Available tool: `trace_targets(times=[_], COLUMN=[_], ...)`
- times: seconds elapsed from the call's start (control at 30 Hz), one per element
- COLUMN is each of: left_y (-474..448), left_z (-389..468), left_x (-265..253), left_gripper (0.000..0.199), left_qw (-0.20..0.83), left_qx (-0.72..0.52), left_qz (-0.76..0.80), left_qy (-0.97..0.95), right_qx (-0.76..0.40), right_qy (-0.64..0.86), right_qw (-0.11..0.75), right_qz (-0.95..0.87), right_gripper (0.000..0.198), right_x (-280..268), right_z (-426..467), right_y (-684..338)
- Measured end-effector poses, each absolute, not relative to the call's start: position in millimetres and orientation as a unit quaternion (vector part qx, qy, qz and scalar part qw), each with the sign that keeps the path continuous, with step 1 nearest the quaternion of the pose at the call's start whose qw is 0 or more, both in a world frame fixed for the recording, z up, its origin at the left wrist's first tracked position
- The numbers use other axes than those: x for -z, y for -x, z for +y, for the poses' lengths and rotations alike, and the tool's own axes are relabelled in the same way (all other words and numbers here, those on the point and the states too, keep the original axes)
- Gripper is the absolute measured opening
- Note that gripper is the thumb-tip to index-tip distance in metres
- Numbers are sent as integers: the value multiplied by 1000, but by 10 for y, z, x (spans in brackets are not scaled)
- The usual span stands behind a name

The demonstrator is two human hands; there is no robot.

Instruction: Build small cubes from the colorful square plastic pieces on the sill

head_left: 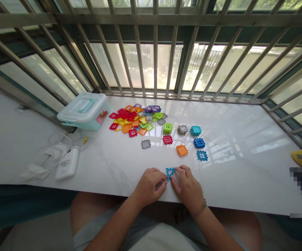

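a: what could go wrong from here?
b: leftmost, the left hand (151, 184) is curled nearly closed, thumb and fingertips pinching the lower end of the toothed blue piece (170, 172). that end looks small, so a weak pinch could let it slip or twist. farther right, the right hand (189, 188) is partly closed, index fingertip and thumb gripping the piece's right side; uneven pressure there might flip it out. and a careless swing that way could knock the blue square (202, 156), which lies near, beyond its knuckles.
a: and where is the piece, relative to each hand?
b: between them: touching the left fingertips, just to their right and slightly forward, then touching the right thumb and index, on their left. whether it rests on the white tabletop (109, 167), i can't tell.
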State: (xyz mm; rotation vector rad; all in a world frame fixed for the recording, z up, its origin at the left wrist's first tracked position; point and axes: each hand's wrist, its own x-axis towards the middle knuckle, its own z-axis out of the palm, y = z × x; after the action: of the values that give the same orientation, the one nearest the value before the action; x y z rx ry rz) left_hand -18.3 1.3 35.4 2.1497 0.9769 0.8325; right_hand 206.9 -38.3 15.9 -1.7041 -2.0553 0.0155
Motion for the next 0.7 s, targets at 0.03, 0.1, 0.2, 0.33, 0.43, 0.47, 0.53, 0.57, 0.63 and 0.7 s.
trace_targets(times=[0.03, 0.1, 0.2, 0.33, 0.43, 0.47, 0.53, 0.57, 0.63, 0.7], left_y=[182, 181, 182, 178, 173, 172, 170, 168, 165, 162], left_z=[12, 11, 7, 4, 3, 3, 2, 2, 2, 3], left_x=[-358, -368, -378, -371, -359, -355, -350, -348, -345, -341], left_gripper=[9, 10, 11, 9, 9, 9, 9, 9, 9, 8], left_qw=[312, 311, 310, 305, 299, 296, 293, 291, 288, 284], left_qx=[-314, -308, -301, -299, -297, -296, -294, -293, -292, -292], left_qz=[369, 367, 366, 368, 371, 372, 374, 375, 376, 378], left_qy=[-817, -821, -824, -826, -828, -828, -829, -830, -831, -831], right_qx=[-7, -13, -28, -53, -62, -63, -65, -66, -70, -75], right_qy=[619, 613, 600, 590, 592, 594, 597, 598, 601, 603], right_qw=[238, 246, 245, 229, 228, 229, 229, 228, 224, 223], right_qz=[-748, -750, -761, -772, -770, -769, -766, -766, -764, -762], right_gripper=[34, 31, 31, 37, 39, 39, 39, 38, 36, 34], right_x=[-159, -165, -189, -211, -202, -198, -192, -193, -197, -201], right_z=[-377, -364, -351, -347, -347, -348, -350, -351, -352, -350], right_y=[-2069, -2072, -2084, -2098, -2100, -2098, -2095, -2093, -2091, -2092])
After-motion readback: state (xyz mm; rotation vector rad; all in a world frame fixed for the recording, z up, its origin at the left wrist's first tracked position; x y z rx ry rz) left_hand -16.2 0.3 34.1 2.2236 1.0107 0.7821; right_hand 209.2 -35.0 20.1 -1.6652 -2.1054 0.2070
